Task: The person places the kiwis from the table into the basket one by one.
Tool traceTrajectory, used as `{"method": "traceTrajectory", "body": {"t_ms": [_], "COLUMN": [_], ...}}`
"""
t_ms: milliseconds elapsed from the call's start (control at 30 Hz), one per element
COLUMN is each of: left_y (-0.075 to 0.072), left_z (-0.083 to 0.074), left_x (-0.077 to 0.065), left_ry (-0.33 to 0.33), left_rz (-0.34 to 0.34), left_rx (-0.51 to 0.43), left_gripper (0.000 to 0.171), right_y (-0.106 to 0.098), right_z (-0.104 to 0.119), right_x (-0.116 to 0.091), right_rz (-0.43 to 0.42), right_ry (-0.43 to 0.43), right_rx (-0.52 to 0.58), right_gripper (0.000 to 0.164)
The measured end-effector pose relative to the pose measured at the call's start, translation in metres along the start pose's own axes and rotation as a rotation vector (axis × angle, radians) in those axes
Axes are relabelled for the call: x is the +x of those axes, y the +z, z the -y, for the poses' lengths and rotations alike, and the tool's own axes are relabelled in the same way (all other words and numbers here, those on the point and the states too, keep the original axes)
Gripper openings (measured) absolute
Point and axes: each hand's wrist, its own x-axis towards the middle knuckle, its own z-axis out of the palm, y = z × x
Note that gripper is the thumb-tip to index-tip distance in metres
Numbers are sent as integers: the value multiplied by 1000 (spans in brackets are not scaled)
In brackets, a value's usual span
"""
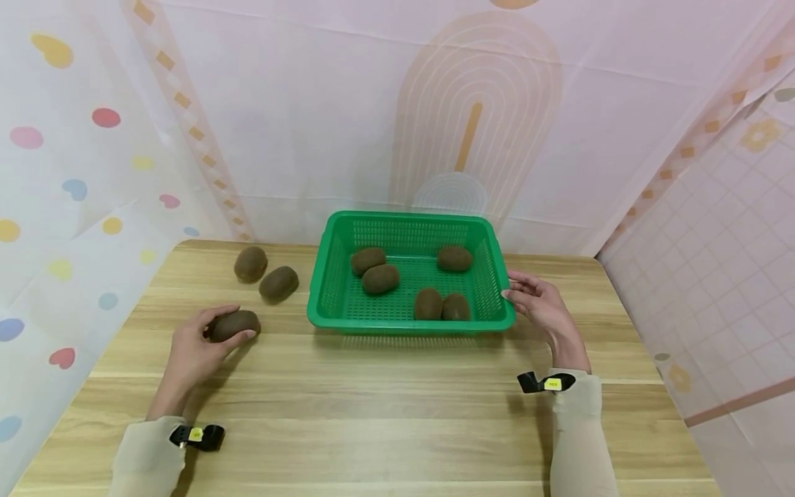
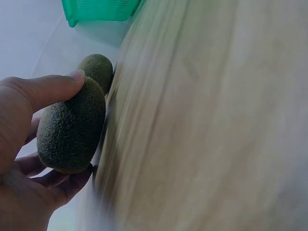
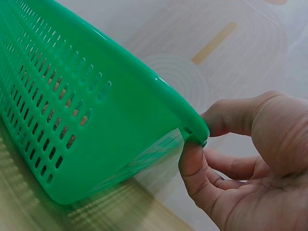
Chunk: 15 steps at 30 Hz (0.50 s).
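Now, left hand (image 1: 199,345): thumb on the near side, fingers curled round the far side, spread only as wide as the kiwifruit (image 1: 239,326) it grips.
Gripped kiwifruit: low at the wood-grain tabletop (image 1: 373,407), long axis roughly 9 to 3 o'clock; whether its underside touches the wood, I cannot tell.
Green slotted basket (image 1: 373,324): between 2 and 3 o'clock from that fruit, well apart, its own length also along 9 to 3 o'clock.
Right hand (image 1: 546,307): thumb and fingers pinch the rim at the basket's 3 o'clock end, closed down to the rim's thickness; far from the gripped fruit.
In the way: the basket's raised 9 o'clock wall (image 1: 319,276), facing the left hand.
Loose kiwifruit: one (image 1: 251,265) between 12 and 1 o'clock from the gripped one, another (image 1: 279,284) between 1 and 2, just beyond the straight line to the basket.
Basket contents: five kiwifruit, a pair (image 1: 381,279) towards 10 o'clock, a single (image 1: 455,259) towards 2, two (image 1: 428,304) between 4 and 5 by the near wall.
Patterned backdrop (image 1: 298,124): at 12 o'clock, behind everything.
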Motion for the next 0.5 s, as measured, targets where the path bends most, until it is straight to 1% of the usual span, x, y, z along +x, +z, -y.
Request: {"method": "traceTrajectory", "body": {"t_ms": [200, 367, 500], "left_y": [1, 0, 1], "left_z": [-2, -8, -14], "left_x": [0, 1, 2], "left_ry": [4, 3, 20], "left_rz": [-20, -35, -53], "left_rx": [5, 17, 15], "left_gripper": [56, 57, 56], "right_y": [1, 0, 1], "right_z": [-1, -1, 0], "right_x": [-1, -1, -1], "right_rz": [5, 3, 1], "right_ry": [-1, -5, 4], "right_rx": [5, 7, 5], "right_gripper": [59, 59, 60]}}
